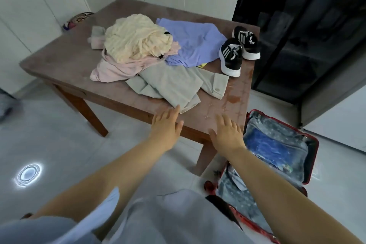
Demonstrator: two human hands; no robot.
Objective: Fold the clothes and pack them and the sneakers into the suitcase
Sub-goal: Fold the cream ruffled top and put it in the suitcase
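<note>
Above the person's pale blue top [178,220], left hand [165,128] and right hand [227,134] hover over the counter [65,55] edge, each grip spread, empty.

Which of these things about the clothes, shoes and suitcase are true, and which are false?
1. The sneakers stand on the table. True.
2. The suitcase is closed. False: it lies open on the floor.
3. The left hand grips the grey-green shirt. False: its fingers are straight and hold nothing.
4. The cream garment lies on top of the pink garment. True.
5. The lilac garment is inside the suitcase. False: it lies on the table beside the sneakers.
</note>
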